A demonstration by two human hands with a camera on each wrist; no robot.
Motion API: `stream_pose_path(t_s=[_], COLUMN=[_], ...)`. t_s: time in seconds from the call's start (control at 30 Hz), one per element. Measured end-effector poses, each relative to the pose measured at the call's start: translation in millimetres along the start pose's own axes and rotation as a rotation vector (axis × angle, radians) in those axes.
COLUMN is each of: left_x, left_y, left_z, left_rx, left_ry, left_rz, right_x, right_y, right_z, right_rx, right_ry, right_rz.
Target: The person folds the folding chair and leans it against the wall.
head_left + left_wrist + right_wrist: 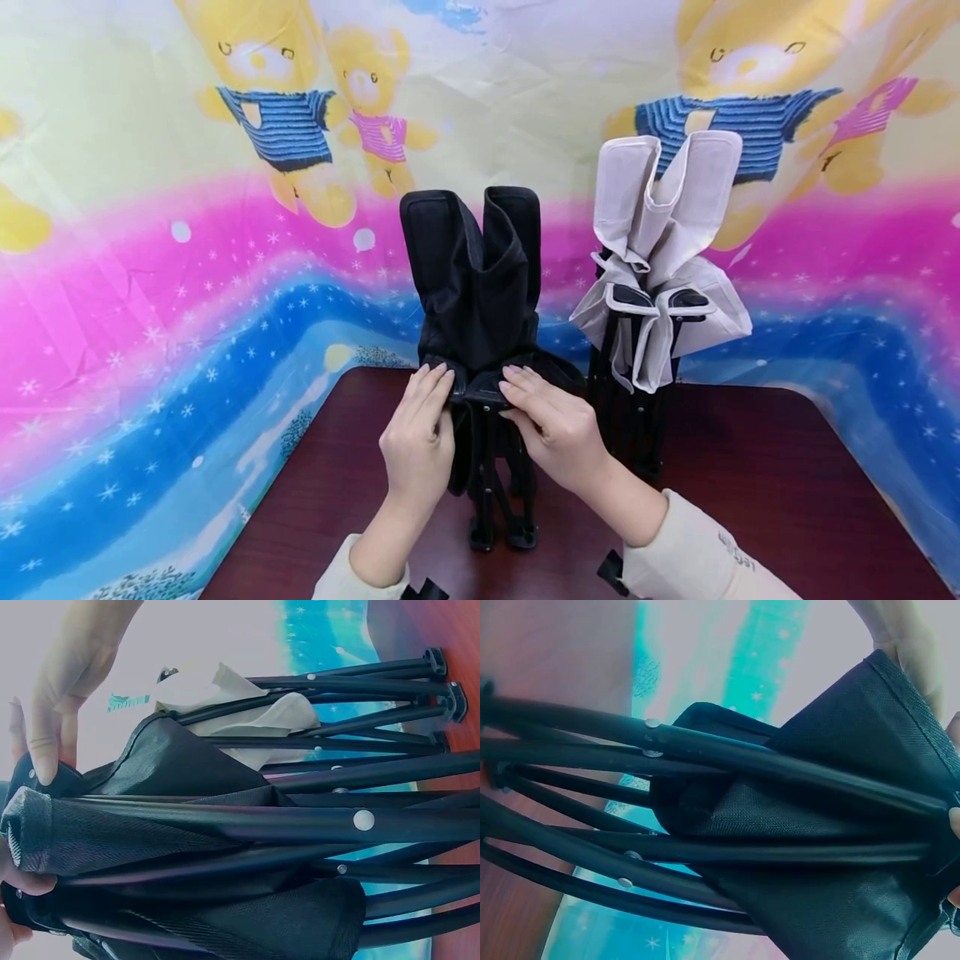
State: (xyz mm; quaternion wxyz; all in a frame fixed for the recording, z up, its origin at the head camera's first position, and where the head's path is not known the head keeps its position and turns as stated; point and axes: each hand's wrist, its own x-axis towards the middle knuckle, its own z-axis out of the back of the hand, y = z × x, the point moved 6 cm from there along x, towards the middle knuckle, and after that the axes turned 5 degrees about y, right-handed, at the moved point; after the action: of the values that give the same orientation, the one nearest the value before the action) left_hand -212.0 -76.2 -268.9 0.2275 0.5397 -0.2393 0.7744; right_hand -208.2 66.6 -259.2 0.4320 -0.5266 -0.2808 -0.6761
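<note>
A small black folding chair (480, 308) stands upright and folded on the table, its backrest cloth rising in two padded flaps. My left hand (420, 442) grips the left front corner of its seat, fingers over the top and thumb below. At the right front corner, my right hand (558, 425) holds the seat edge in the same way. In the left wrist view, the right hand (71, 682) pinches a black plastic corner piece (56, 776). Crossed black metal legs (577, 754) with silver rivets hang below the dark cloth (840, 795) in the right wrist view.
To the right stands a second folded chair (660, 317), off-white cloth on a black frame. Both are on a dark red-brown table (300, 500). Behind it hangs a colourful backdrop (150, 208) printed with bears and snowflakes.
</note>
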Motion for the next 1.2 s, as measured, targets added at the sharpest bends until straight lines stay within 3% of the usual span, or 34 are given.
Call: stream_pose_path(t_s=[0.23, 0.47, 0.67, 0.9, 1.2], left_x=[-1.5, -4.6, -3.9, -3.4, -9.8], left_y=[1.8, 7.5, 14.3, 17.7, 24.6], left_z=[-1.7, -0.1, 4.2, 10.7, 14.5], left_rx=[0.042, -0.033, -0.159, -0.218, -0.269], left_ry=[0.111, 0.167, 0.156, 0.091, 0.083], left_rz=[-0.004, 0.042, 0.040, 0.005, 0.058], right_x=[-5, -7, -9, -11, -18], right_y=[0, -2, -4, -5, -5], right_z=[-1, -2, 0, 3, 8], right_rx=[-0.028, 0.008, 0.029, 0.051, 0.036], right_ry=[-0.008, 0.051, 0.067, 0.028, -0.024], right_rz=[-0.046, -0.064, -0.053, -0.029, -0.061])
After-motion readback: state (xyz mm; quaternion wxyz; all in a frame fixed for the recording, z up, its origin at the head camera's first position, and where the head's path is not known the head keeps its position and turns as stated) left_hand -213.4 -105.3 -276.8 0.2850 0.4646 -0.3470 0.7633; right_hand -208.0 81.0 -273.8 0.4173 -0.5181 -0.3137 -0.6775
